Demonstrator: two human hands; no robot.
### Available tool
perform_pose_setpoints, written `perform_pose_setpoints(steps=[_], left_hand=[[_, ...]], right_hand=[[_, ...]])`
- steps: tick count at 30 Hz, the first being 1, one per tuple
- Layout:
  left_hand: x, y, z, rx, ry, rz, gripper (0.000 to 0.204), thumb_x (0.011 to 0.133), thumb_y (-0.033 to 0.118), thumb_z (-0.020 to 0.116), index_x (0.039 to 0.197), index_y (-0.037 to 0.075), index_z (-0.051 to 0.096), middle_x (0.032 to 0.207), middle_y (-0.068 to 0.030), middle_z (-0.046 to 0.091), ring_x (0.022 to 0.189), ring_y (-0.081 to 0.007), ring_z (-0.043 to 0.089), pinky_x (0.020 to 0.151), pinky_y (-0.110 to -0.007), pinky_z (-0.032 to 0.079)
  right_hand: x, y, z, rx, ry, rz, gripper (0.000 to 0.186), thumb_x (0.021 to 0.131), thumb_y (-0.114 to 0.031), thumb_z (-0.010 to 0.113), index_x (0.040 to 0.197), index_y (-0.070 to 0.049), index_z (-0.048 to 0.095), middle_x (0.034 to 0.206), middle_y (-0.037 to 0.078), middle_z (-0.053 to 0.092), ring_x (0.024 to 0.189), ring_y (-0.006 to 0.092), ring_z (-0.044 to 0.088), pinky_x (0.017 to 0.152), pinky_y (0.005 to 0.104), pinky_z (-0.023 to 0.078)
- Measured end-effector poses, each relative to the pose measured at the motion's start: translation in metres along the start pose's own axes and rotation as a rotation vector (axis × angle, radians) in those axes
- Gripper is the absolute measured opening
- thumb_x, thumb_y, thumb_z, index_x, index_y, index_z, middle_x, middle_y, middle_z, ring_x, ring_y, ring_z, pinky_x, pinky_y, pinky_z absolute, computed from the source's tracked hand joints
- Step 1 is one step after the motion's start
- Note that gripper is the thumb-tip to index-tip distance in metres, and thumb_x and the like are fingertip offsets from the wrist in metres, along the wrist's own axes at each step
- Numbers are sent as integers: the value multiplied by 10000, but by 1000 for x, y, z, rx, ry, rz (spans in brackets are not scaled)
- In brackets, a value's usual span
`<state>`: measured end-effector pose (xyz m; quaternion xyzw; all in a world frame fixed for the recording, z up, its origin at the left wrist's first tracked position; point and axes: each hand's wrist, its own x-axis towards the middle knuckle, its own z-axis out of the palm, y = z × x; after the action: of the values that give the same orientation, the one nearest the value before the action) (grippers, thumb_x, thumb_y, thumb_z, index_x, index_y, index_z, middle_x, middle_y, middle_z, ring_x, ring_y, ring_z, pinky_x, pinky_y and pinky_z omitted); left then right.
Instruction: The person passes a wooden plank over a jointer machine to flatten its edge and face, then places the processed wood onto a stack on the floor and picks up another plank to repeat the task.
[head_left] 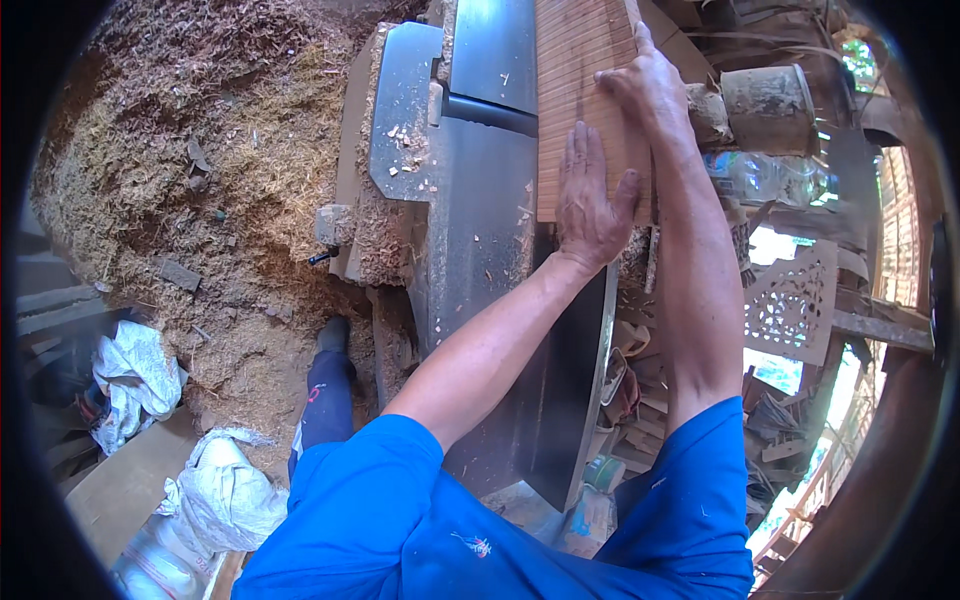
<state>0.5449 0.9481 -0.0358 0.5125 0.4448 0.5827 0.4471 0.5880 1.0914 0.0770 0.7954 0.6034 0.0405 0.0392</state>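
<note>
I see the board [568, 88] running lengthwise away from me: left hand [592, 208] flat, thumb out, by its near end; right hand [652, 90] farther along its right edge, grip unclear.

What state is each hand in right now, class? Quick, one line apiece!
Left hand: open, laid on the striped wooden board.
Right hand: at the board's right edge; whether it is gripping cannot be told.

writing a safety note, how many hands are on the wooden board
2: left hand flat on the near end of the wooden board, right hand farther up at its right edge. No others show.
</note>
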Motion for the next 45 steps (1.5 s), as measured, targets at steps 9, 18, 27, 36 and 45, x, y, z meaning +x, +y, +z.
perform_pose_setpoints(steps=[9,18,27,36,45], left_hand=[[46,-10,8,-6,45,11,864,1014,590,291,1428,-167,333,1520,-368,269,1446,-469,245,1209,-453,167],[91,-20,20,-21,69,6,916,1004,641,246,1433,-164,328,1513,-366,288,1448,-461,247,1209,-454,175],[158,-30,23,-45,83,22,794,1036,524,317,1427,-168,331,1510,-380,277,1440,-482,247,1209,-459,181],[36,54,-57,-243,-208,90,571,988,76,439,1492,-108,244,1559,-339,213,1465,-437,229,1211,-437,201],[-122,71,-179,-205,-373,55,557,899,-22,542,1441,-40,412,1509,-281,380,1398,-399,399,1158,-420,344]], right_hand=[[27,-25,-19,32,40,61,900,731,-222,790,1506,-171,335,1092,237,695,1048,396,669,875,472,549],[75,-23,-14,108,116,-44,816,698,-196,791,1434,-145,442,1092,230,696,1051,355,675,872,428,552],[150,-35,-11,91,102,-35,815,641,-226,808,1375,-65,490,1015,200,715,942,337,705,770,401,574],[164,-23,-2,-51,106,10,1010,747,-413,807,1566,-194,258,1255,196,651,1170,342,626,1011,425,488],[43,-19,-15,47,-46,99,976,806,-402,768,1578,-301,181,1233,177,662,1134,357,639,965,443,522]])
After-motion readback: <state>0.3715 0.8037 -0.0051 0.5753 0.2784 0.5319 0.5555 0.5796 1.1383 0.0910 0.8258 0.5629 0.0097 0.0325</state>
